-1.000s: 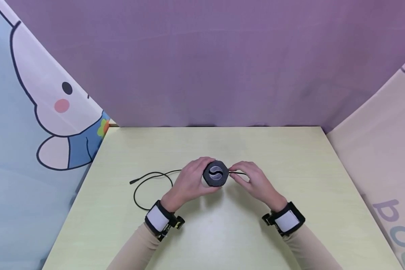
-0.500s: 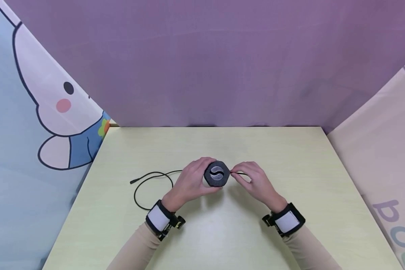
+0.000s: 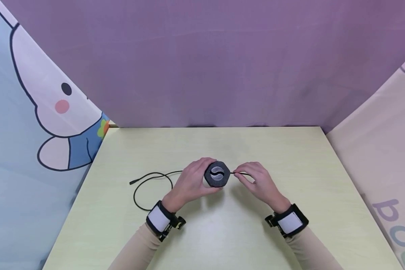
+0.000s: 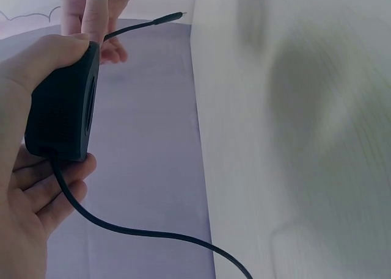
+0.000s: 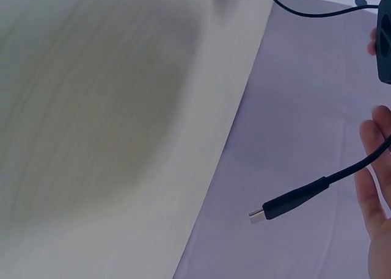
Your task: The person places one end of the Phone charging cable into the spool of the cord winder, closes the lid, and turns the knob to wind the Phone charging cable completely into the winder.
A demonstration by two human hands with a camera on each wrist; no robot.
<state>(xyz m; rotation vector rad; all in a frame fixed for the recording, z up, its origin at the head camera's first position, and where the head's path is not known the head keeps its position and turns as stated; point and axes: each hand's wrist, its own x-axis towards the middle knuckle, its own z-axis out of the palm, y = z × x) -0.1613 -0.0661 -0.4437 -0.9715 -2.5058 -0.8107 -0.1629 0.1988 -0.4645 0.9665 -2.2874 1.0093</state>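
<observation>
Risk first: the black cable runs out of both sides of the hexagonal dark reel, and a pull on the right-hand side against a firm grip on the reel could, I judge, jam the cable at its slot or twist the reel in the palm; the loose loop lying on the table to the left could also snag or kink as it feeds in. The plug end hangs free past the right fingers (bare connector, nothing guarding it), so it could knock the table edge. Left hand: fingers curled round the reel, thumb over its top edge, holding it just above the table near the middle; the wrist view shows the cable leaving the reel's lower corner across the palm. Right hand: mostly closed, thumb and fingertips pinching the short cable stub just beside the reel's right face, other fingers loosely bent. The two hands sit close together, the reel between them.
</observation>
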